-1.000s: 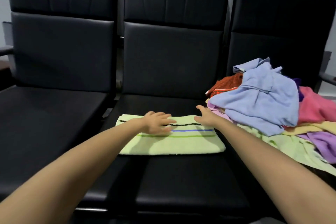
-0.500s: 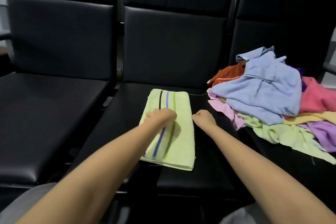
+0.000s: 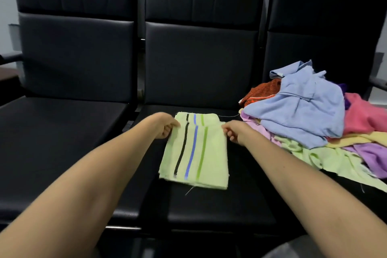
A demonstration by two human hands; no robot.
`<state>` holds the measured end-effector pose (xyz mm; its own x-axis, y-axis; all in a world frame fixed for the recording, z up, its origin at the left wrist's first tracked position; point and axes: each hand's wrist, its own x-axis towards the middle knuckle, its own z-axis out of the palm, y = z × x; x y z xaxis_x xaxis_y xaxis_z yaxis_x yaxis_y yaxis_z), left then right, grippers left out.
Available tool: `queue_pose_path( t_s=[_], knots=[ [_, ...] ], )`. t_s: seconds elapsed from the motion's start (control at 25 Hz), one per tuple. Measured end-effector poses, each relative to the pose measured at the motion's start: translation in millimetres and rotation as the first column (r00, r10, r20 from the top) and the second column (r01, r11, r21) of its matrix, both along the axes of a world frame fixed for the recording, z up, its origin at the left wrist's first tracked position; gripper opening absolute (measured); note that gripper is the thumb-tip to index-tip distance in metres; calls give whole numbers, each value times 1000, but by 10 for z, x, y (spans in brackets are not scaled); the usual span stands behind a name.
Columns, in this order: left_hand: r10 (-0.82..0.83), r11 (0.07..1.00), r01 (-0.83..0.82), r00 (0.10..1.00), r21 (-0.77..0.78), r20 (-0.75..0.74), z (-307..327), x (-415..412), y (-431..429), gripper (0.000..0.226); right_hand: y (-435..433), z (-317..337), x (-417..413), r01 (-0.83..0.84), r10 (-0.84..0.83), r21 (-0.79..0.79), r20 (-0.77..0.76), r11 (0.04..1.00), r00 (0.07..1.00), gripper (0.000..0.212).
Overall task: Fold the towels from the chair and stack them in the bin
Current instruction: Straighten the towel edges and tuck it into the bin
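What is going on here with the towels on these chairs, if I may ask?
A person is folding a light green striped towel on the middle chair's seat. The left hand pinches its left edge and the right hand its right edge, near the far end. A heap of unfolded towels lies on the right chair. No bin is in view.

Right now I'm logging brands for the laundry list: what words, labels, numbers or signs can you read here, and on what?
None can be read.
The striped green towel shows only stripes.
A pale tab on the blue cloth is too small to read.
The black chairs show no lettering.
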<state>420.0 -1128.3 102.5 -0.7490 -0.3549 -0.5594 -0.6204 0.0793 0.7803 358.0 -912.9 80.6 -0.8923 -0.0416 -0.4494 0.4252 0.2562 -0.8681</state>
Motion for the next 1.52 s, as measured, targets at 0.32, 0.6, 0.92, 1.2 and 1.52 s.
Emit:
queue_pose_path(
  t_s=[0.32,0.6,0.92,1.2,1.52],
  knots=[
    [176,932,85,746,353,-642,992,-294,14,21,-120,1092,-236,-28,-253,-498,-487,867,836,18],
    [-483,854,453,873,-254,-68,194,248,-82,40,302,107,309,-421,425,175,13,890,905,20],
    [-132,977,160,973,-142,190,-100,338,48,45,345,95,268,-381,340,230,197,896,919,24],
    [-6,999,6,1000,-43,-4,-247,330,363,57,-49,-347,256,-20,33,-118,113,993,993,39],
    [6,856,179,935,485,-355,-23,317,672,19,372,5,493,62,-93,-340,-75,939,993,24]
  ],
)
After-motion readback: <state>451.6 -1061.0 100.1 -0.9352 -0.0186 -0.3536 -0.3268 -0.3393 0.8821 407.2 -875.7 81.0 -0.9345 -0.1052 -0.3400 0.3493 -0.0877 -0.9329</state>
